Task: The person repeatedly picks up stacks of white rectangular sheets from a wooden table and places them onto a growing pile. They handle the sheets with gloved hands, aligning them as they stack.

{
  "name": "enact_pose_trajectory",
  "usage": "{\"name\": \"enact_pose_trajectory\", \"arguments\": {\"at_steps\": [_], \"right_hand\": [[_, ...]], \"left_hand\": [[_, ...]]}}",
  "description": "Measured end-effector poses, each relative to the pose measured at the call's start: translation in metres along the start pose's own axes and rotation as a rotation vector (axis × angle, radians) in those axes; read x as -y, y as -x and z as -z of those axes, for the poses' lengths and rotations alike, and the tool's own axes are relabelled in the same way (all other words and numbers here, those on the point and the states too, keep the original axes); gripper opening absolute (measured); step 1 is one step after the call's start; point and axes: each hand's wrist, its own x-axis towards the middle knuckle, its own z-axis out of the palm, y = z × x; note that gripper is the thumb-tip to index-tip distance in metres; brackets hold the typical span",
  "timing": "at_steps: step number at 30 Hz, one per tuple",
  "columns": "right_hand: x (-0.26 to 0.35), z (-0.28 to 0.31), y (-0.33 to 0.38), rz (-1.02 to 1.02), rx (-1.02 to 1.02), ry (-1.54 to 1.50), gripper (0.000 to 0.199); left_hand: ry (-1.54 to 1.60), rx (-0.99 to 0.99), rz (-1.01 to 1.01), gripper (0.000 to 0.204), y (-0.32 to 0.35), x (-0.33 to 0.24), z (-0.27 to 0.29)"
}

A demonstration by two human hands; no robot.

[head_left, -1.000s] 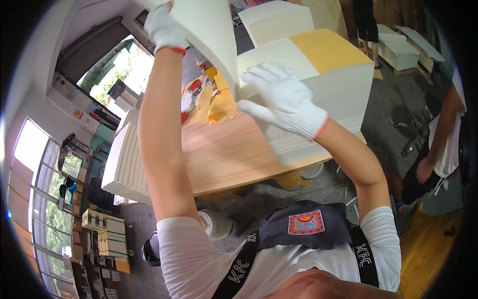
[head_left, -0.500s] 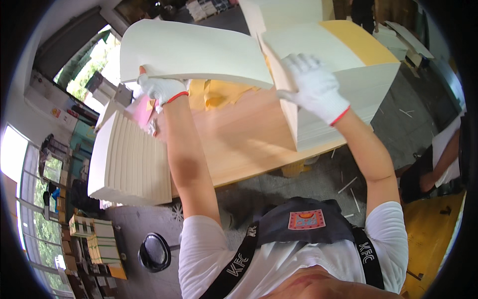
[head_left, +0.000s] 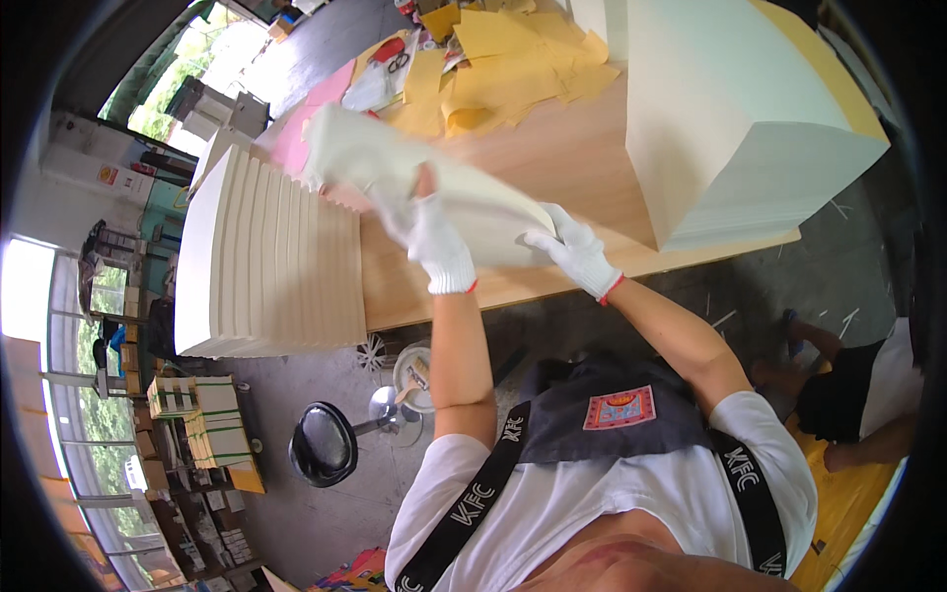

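Observation:
A curved sheaf of white paper sheets (head_left: 473, 202) hangs tilted over the wooden table, blurred by motion toward its far left end. My left hand (head_left: 441, 249), in a white glove with a red cuff, grips its near edge, a bare fingertip showing on top. At the sheaf's right end my right hand (head_left: 577, 257), gloved alike, pinches the corner with the thumb in front. Left of the sheaf stands a ridged row of white paper stacks (head_left: 266, 257). Farther right rises a tall white paper stack (head_left: 730, 148), apart from both hands, with a yellow strip along its far edge.
Yellow paper scraps (head_left: 523, 69) and pink sheets (head_left: 296, 133) litter the far side of the table (head_left: 533, 306). A black stool (head_left: 326, 444) and a round tub (head_left: 414, 378) stand on the floor below. Another person (head_left: 858, 395) is at the right edge.
The sheaf has come nearer and lower, its surface now tilted and bent. My right hand has left the tall stack's side and taken hold of the sheaf's right corner. The view has shifted.

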Motion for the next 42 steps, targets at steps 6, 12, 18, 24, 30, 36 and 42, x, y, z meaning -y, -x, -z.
{"name": "enact_pose_trajectory", "arguments": {"at_steps": [6, 12, 18, 24, 30, 36, 42], "right_hand": [[-0.133, -0.047, -0.040, -0.264, 0.230, -0.450, 0.064], [-0.081, -0.022, -0.039, -0.360, 0.185, 0.722, 0.082], [-0.135, -0.035, -0.045, -0.319, 0.118, 0.404, 0.054], [-0.147, -0.040, -0.045, -0.262, 0.126, 0.452, 0.041], [-0.143, -0.039, -0.036, -0.264, 0.064, 0.370, 0.036], [-0.150, -0.042, -0.035, -0.192, 0.069, 0.407, 0.036], [-0.138, -0.039, -0.035, -0.192, 0.117, 0.424, 0.042]], "left_hand": [[-1.434, 0.426, 0.170, 0.077, -0.039, 0.106, 0.142], [-1.346, 0.416, 0.780, 0.062, -0.007, 0.174, 0.258], [-1.313, 0.485, 0.713, 0.048, -0.009, 0.173, 0.226], [-1.378, 0.486, 0.608, 0.045, -0.008, 0.193, 0.245], [-1.230, 0.499, 0.681, 0.045, -0.012, 0.200, 0.257], [-1.186, 0.525, 0.608, 0.047, -0.010, 0.207, 0.274], [-1.548, 0.684, -0.030, 0.064, -0.053, 0.159, 0.126]]}}
